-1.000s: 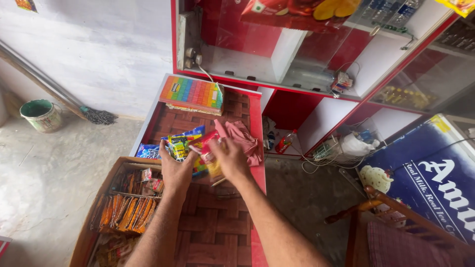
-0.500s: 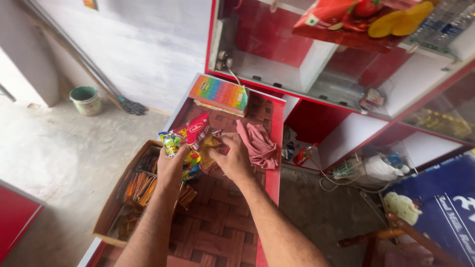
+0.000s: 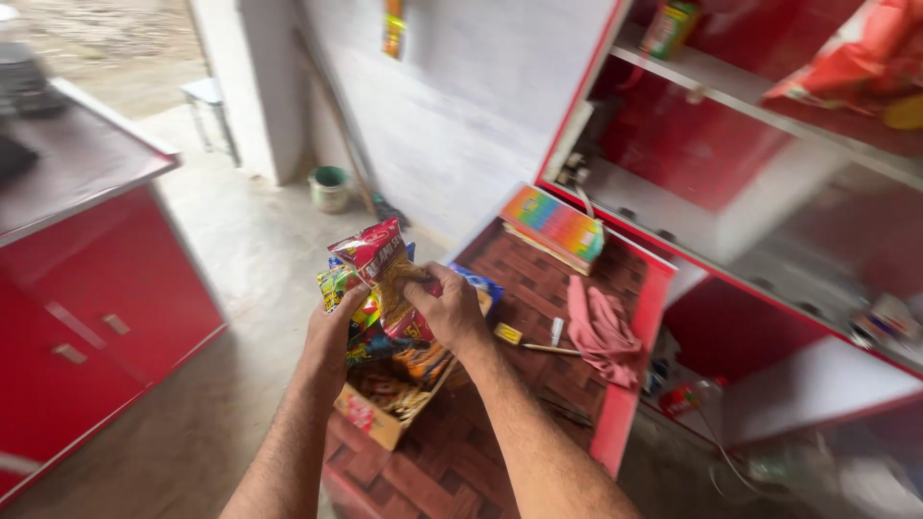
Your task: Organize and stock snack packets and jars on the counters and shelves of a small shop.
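Since half a second ago the packets (image 3: 380,288) have come up off the table (image 3: 538,288) and both hands have risen with them, so the box (image 3: 389,408) now sits below the fingers rather than to their left. The left hand (image 3: 332,336) has its fingers curled round the bunch from the left and the right hand (image 3: 452,309) pinches the red top packet from the right, with the cloth (image 3: 601,332) well off to that hand's right. The step looks like gathering loose packets into one bunch; next both hands must keep their hold so none slips down into the box.
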